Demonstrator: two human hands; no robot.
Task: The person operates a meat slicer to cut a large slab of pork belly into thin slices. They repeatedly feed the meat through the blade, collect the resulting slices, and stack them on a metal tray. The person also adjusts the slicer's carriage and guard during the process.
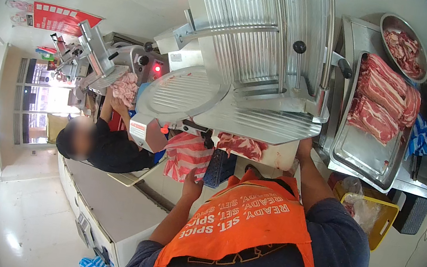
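Observation:
My left hand (192, 185) grips the lower edge of a red-and-white striped plastic bag (189, 157), which hangs at the slicer's near side. My right hand (304, 149) reaches to the end of a white cutting board (278, 155); its fingers are mostly hidden by the slicer carriage. Slices of raw marbled meat (240, 146) lie on that board, under the carriage edge. The large metal meat slicer (249, 56) fills the space before me, with its round blade cover (184, 90) on the left and a black-knobbed lever (299, 47) on the carriage.
At right a steel tray (369, 161) holds raw meat slabs (382, 96), beside a steel bowl (385, 24) of meat pieces. A yellow crate (382, 227) stands below. At left, a co-worker (121, 147) handles meat (125, 87) at another slicer (101, 54). A blue crate (220, 167) sits under the board.

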